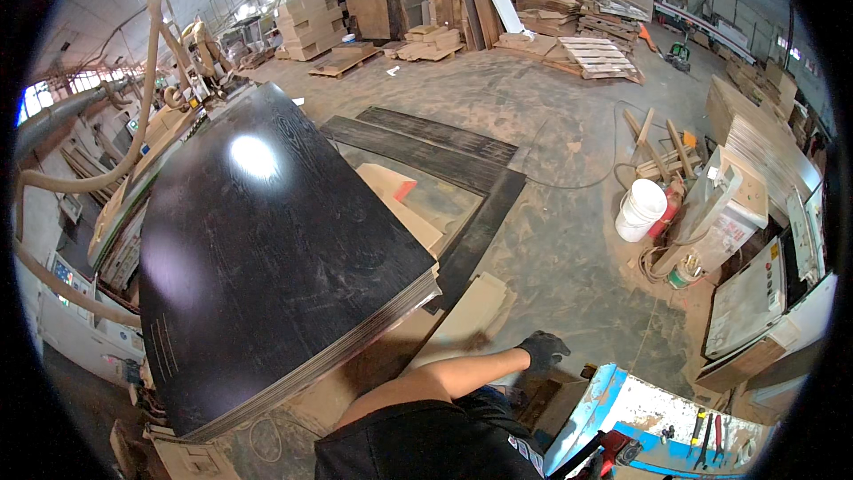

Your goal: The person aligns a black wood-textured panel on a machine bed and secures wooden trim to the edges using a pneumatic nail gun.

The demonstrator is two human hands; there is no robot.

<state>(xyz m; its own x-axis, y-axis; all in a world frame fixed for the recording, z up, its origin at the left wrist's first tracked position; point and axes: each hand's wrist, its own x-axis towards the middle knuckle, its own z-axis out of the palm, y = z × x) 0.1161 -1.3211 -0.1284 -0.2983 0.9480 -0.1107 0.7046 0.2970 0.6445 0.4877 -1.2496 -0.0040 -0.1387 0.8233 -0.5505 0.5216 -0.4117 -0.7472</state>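
My left arm reaches across to the right from the lower edge. My left hand [544,351], in a dark grey glove, hangs just off the near left corner of a blue and white worn table [653,404]. Its fingers look loosely apart, with nothing visible in them. A red and black power tool [617,452] lies at that table's near edge. Several hand tools [706,437] with yellow, black and red handles lie farther right on it. My right hand is out of view.
A stack of large black wood-grain panels [293,267] stands at left. Dark boards [418,147] lie beyond it, near a light board [466,320]. On the right are a white bucket [641,209], a red cylinder [668,204] and a grey cabinet [746,298]. A cable [577,185] crosses the floor.
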